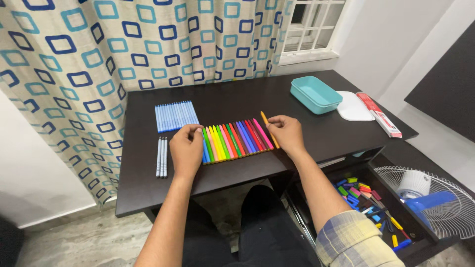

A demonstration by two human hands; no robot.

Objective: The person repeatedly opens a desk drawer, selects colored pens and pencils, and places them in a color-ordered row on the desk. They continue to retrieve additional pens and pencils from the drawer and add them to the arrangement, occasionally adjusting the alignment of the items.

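Orange, the loose pen [269,129] sits pinched in our right hand [287,133], just right of the row of coloured pens [236,140] on the dark desk [138,183]. Our left hand [186,148] rests curled at the row's left end, gripping nothing. Most pens look lined up; only this one remains, we judge. Left of it lie light-blue pens [175,116].

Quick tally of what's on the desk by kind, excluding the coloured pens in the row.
Groups of light-blue pens: 2, a big batch and a small set
Orange pen in the right hand: 1
Teal box: 1
White lid: 1
Red-and-white pack: 1
Total: 6
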